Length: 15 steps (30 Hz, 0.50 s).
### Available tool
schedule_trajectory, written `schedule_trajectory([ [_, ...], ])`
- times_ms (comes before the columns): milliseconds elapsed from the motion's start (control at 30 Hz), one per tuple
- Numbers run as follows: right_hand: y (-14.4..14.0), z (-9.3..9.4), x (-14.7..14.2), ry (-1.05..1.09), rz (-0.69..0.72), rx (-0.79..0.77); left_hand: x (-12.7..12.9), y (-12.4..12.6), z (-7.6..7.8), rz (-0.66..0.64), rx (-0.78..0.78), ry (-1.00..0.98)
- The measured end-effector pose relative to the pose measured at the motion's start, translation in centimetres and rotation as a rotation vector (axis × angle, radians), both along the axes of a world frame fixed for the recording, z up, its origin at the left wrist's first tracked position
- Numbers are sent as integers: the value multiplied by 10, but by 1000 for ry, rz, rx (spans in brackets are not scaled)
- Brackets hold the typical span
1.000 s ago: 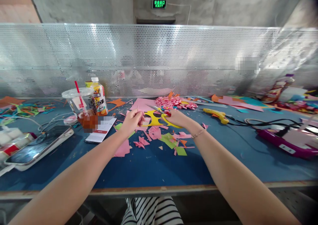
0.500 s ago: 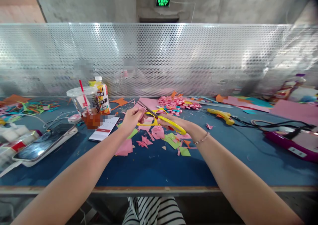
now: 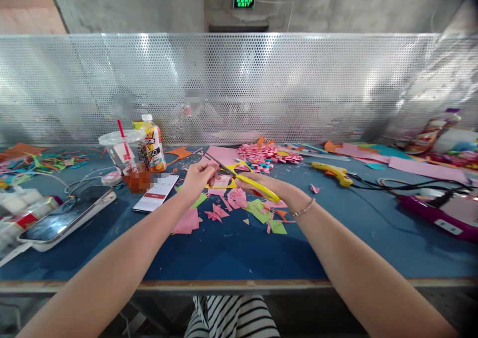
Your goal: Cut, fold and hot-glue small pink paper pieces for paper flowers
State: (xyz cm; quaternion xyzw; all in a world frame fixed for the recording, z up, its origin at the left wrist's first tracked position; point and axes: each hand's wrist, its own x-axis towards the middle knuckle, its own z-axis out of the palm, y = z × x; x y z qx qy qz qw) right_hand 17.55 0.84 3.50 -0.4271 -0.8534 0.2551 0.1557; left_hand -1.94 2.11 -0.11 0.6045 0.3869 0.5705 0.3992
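Note:
My left hand (image 3: 198, 177) is closed, pinching a small piece of pink paper (image 3: 213, 164) at its fingertips. Yellow-handled scissors (image 3: 261, 188) are in my right hand (image 3: 274, 182), with fingers wrapped round the grips. Their dark blades point up and left, against or just beside the pink piece; the exact contact is too small to make out. Below the hands lie a yellow paper scrap (image 3: 227, 183), a pink paper cutout (image 3: 215, 212) and green paper pieces (image 3: 277, 227). A heap of folded pink paper pieces (image 3: 257, 152) sits behind my right hand.
To the left stand a drink cup (image 3: 130, 154) with a red straw and a bottle (image 3: 156, 146), near a lit phone (image 3: 156, 193) and another phone (image 3: 69, 213). A yellow glue gun (image 3: 334, 172) and a purple power strip (image 3: 435, 217) lie right. Perforated metal panel (image 3: 317, 79) behind.
My hands and the scissors have hardly moved; the scissor blades look slightly closer together. At the far right, the large pink sheet has shifted and now shows as a narrower strip.

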Motion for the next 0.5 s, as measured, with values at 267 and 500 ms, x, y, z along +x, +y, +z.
schedule_trajectory([
  [267, 2, -3, -3, -6, -37, -30, 1, -3, 6, -96, -179, -193],
  [500, -2, 3, -9, -133, -93, 96, 0, 1, 9, -137, -315, -314],
])
